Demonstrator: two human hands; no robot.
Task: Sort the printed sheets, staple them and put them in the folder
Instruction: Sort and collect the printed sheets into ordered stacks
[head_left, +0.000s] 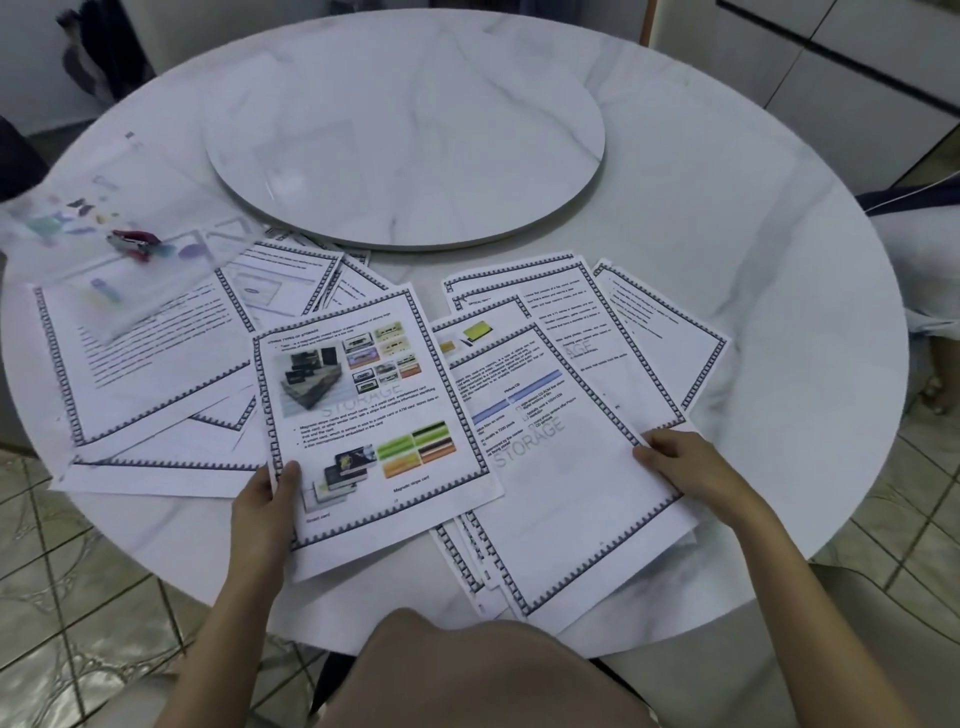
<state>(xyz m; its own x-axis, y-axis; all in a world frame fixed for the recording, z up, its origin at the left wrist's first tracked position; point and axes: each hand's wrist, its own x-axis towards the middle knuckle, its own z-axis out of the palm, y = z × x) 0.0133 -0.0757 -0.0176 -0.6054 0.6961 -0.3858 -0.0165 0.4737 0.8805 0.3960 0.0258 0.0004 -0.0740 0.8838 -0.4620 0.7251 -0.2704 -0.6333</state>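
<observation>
Picture sheet (363, 415) sits on my side of the lazy susan (415, 130). My left hand (265, 499) pinches its lower left corner, thumb on top. My right hand (685, 467) grips the right edge of the text sheet (571, 493) beside it. Stapler (132, 243) and clear folder (104, 208) lie left of the lazy susan. I should check page numbers first, then square the edges.

Sheets (358, 415) fanned across table (753, 218) front; stapler (134, 242) far left, seemingly on folder (156, 176).
</observation>
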